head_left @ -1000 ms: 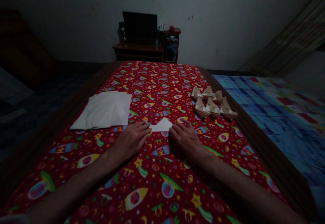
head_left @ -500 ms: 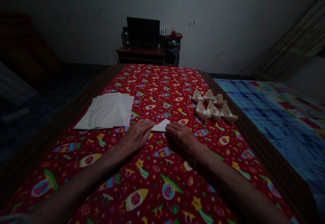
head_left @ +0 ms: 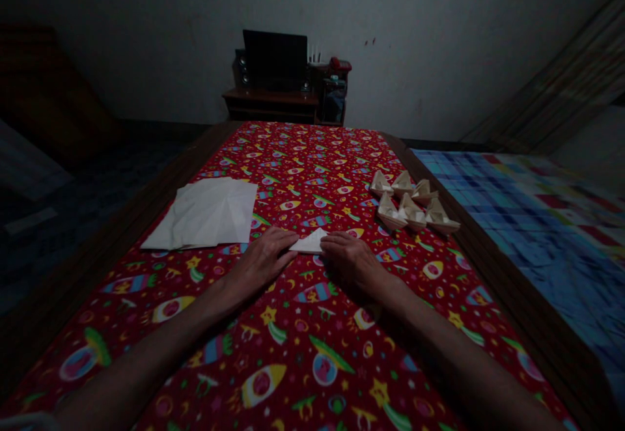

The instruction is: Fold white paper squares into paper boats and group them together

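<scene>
A small white folded paper [head_left: 310,242] with a pointed top lies on the red patterned tablecloth [head_left: 293,327], between my hands. My left hand [head_left: 271,250] pinches its left end, fingers together. At its right end, my right hand [head_left: 349,256] has its fingers closed over the paper's edge. Both hands hide the ends of the paper. To the left rests a fanned stack of pale paper sheets [head_left: 209,213]. Several folded paper boats [head_left: 410,209] stand in two rows on the right.
Beyond the table's far end, a dark monitor [head_left: 275,60] stands on a wooden desk [head_left: 273,102], with a red telephone [head_left: 340,64] beside it. A brown wooden border [head_left: 517,314] runs along the cloth's right side. A blue checked sheet [head_left: 488,203] spreads farther right.
My right hand has shifted slightly right along the paper. My left hand stays at the left end, its fingers moved a little. The stack and the boats stay in place.
</scene>
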Tool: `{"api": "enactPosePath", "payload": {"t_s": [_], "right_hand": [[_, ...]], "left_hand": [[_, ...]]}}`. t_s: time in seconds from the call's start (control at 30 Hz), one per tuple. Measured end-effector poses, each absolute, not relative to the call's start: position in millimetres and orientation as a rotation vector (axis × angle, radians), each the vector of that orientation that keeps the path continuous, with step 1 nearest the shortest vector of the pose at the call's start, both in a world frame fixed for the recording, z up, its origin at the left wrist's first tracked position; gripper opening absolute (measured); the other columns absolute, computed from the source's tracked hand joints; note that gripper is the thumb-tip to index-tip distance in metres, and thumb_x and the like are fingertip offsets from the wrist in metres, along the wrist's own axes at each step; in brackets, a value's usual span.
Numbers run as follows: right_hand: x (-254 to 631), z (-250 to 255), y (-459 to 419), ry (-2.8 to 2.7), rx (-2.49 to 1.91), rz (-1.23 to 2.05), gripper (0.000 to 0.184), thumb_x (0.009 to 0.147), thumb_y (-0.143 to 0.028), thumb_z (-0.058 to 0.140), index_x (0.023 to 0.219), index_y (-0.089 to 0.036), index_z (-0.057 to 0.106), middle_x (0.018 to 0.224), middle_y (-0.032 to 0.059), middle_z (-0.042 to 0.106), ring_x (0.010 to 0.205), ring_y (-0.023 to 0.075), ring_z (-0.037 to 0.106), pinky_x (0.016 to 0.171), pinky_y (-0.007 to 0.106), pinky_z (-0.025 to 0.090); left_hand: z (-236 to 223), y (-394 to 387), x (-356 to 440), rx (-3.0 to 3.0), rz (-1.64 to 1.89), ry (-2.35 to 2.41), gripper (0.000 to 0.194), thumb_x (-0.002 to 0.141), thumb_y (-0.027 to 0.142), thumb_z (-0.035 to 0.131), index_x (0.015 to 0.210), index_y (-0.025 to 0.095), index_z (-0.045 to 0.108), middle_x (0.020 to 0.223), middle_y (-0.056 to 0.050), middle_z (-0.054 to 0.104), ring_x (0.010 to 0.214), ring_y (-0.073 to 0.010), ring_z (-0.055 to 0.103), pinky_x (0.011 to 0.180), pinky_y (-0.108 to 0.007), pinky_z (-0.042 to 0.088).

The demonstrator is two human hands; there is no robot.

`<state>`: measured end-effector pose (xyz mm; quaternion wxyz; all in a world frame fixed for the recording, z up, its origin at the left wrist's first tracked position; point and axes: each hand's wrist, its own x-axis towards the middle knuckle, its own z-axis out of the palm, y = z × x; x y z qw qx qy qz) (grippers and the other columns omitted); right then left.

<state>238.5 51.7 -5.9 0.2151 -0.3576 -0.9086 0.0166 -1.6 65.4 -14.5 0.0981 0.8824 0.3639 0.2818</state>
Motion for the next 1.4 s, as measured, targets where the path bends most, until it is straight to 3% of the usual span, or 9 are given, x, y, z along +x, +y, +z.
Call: {"api": "enactPosePath", "payload": {"t_s": [0.33, 0.5, 0.6, 0.7, 0.97, 1.17, 1.4], "right_hand": [[228.2, -10.4, 42.2, -2.444, -1.107, -0.320, 0.014, 0.090, -0.012, 0.044, 0.096, -0.014, 0.057, 0.095, 0.0093, 0.067, 0.084, 0.0176, 0.060, 0.069, 0.026, 0.047], [221.5, -8.2, 36.3, -2.361, -1.023, -0.284, 0.015, 0.091, -0.014, 0.043, 0.097, -0.014, 0.057, 0.092, 0.0096, 0.067, 0.083, 0.0173, 0.060, 0.070, 0.026, 0.046], [218.2, -10.1, 35.5, -2.285, -1.038, -0.190, 0.016, 0.091, -0.015, 0.042, 0.091, -0.015, 0.058, 0.082, 0.0080, 0.066, 0.074, 0.0157, 0.060, 0.064, 0.024, 0.045], [216.4, -10.3, 36.4, -2.166, -1.076, -0.086, 0.019, 0.091, -0.016, 0.041, 0.083, -0.016, 0.059, 0.070, 0.0044, 0.065, 0.060, 0.0125, 0.058, 0.057, 0.021, 0.041], [217.3, 1.9, 38.3, -2.119, -1.230, -0.382, 0.018, 0.089, -0.020, 0.045, 0.085, -0.017, 0.063, 0.068, 0.0037, 0.067, 0.058, 0.0137, 0.059, 0.055, 0.022, 0.035], [224.6, 0.5, 40.8, -2.084, -1.352, -0.062, 0.013, 0.085, -0.021, 0.047, 0.081, -0.017, 0.059, 0.071, 0.0037, 0.065, 0.060, 0.0134, 0.058, 0.057, 0.021, 0.037], [223.5, -9.7, 37.8, -2.090, -1.411, 0.129, 0.010, 0.084, -0.021, 0.046, 0.086, -0.019, 0.056, 0.070, 0.0012, 0.062, 0.057, 0.0130, 0.054, 0.056, 0.021, 0.036]], "left_hand": [[-17.6, 57.0, 27.8, 2.086, 0.959, 1.430, 0.063, 0.079, 0.033, 0.058, 0.135, 0.011, 0.037, 0.111, -0.014, 0.061, 0.095, -0.0220, 0.061, 0.083, -0.037, 0.050], [-9.4, 50.4, 45.5, 2.078, 0.869, 1.527, 0.029, 0.084, 0.032, 0.049, 0.102, 0.012, 0.059, 0.089, -0.009, 0.067, 0.088, -0.0218, 0.063, 0.077, -0.033, 0.049], [-8.0, 49.0, 48.4, 2.100, 0.880, 1.634, 0.015, 0.082, 0.026, 0.050, 0.082, 0.014, 0.060, 0.072, -0.007, 0.064, 0.071, -0.0202, 0.063, 0.064, -0.029, 0.047], [-9.3, 49.1, 48.3, 2.121, 0.916, 1.658, 0.010, 0.080, 0.019, 0.050, 0.074, 0.016, 0.057, 0.065, -0.004, 0.061, 0.064, -0.0187, 0.061, 0.059, -0.028, 0.045], [-1.5, 48.5, 40.4, 2.320, 0.992, 1.497, 0.012, 0.074, 0.011, 0.049, 0.078, 0.016, 0.059, 0.072, -0.003, 0.061, 0.067, -0.0165, 0.059, 0.063, -0.026, 0.045], [4.2, 54.1, 27.6, 2.463, 1.039, 1.328, 0.031, 0.083, 0.012, 0.046, 0.108, 0.019, 0.062, 0.086, -0.003, 0.062, 0.078, -0.0150, 0.060, 0.071, -0.026, 0.048], [-4.2, 54.1, 28.5, 2.481, 0.869, 1.319, 0.025, 0.079, 0.008, 0.049, 0.095, 0.020, 0.065, 0.085, -0.002, 0.058, 0.076, -0.0150, 0.057, 0.068, -0.025, 0.047]]}}
